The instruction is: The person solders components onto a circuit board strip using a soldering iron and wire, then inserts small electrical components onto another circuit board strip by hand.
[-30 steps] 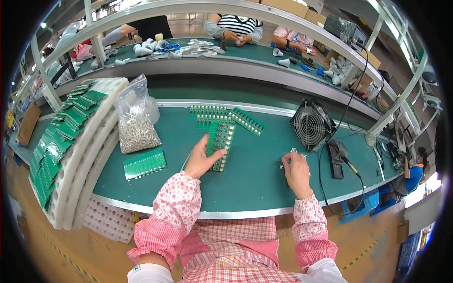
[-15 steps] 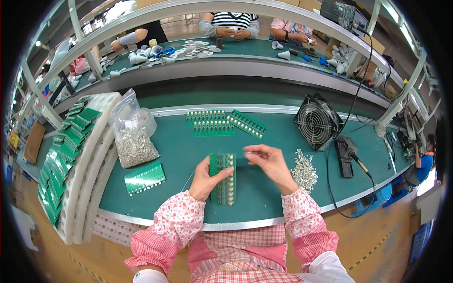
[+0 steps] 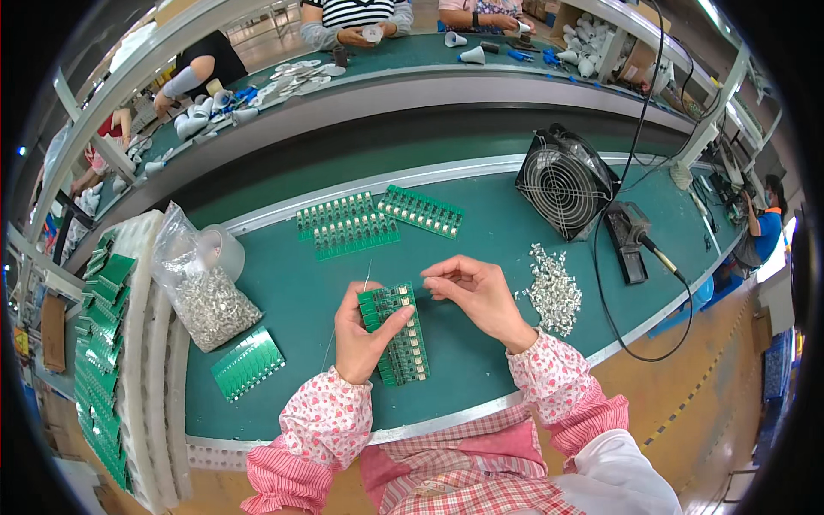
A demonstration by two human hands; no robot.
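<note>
My left hand [image 3: 365, 330] is closed on a green circuit board panel [image 3: 400, 350] with a row of pale connectors along its right edge. My right hand [image 3: 459, 292] hovers just right of the panel's top, thumb and forefinger pinched; what is between them is too small to make out. Past it lies a loose pile of small silvery parts [image 3: 554, 287]. Other populated panels [image 3: 348, 227] lie toward the back, and a bare green panel [image 3: 249, 365] is at the left. A thin wire [image 3: 328, 352] runs by my left hand.
At left are a bag of small parts [image 3: 215, 305] and foam trays with boards [image 3: 133, 352]. At right are a black fan [image 3: 562, 184], a soldering iron in its holder [image 3: 627, 245] and a looping cable. Co-workers [image 3: 352, 21] sit across at another bench with white conical pieces.
My right hand has left the pile of small parts and moved left beside the held panel. My left hand and its panel shifted nearer me, then slightly left. The view has also turned.
</note>
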